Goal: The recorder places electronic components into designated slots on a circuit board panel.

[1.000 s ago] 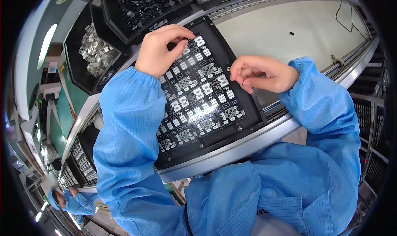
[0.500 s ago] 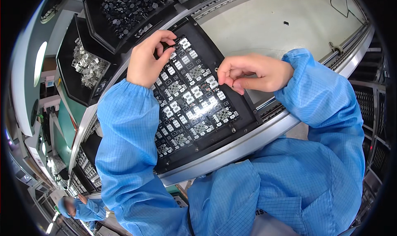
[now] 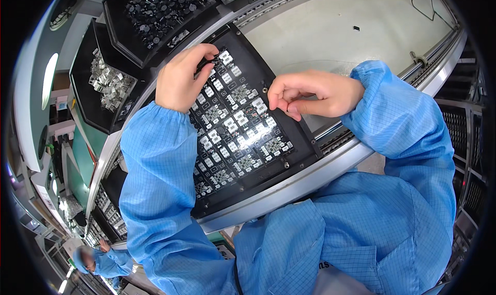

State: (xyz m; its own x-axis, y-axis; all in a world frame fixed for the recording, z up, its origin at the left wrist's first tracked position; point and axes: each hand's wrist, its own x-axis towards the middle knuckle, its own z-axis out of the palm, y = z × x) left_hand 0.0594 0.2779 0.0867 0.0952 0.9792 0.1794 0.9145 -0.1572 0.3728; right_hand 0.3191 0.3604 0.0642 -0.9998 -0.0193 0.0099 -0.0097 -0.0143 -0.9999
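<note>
In front of me a panel of circuit boards (image 3: 216, 112), filled with white and silver parts, lies in a black carrier frame (image 3: 250, 52). Over its far left corner is my left hand (image 3: 178, 80), thumb and fingers curled together around a dark gap. Whatever sits between those fingertips is too hidden to name. My right hand (image 3: 323, 94) hovers at the frame's right edge, close to a screw head. Its fingers are bent in and pressed to the thumb, and anything inside them is hidden. Blue checked sleeves cover both forearms.
Black bins beyond my left hand hold black disc-shaped parts (image 3: 163, 10) and silver metal parts (image 3: 111, 83). A metal rail (image 3: 289, 187) runs along the near side. A small black piece (image 3: 356, 28) lies on the pale surface at far right. Another person (image 3: 111, 264) sits at lower left.
The carrier frame with its boards has shifted slightly left and toward me. My left hand has dropped a little with its fingers drawn closer; my right hand has moved slightly left.
</note>
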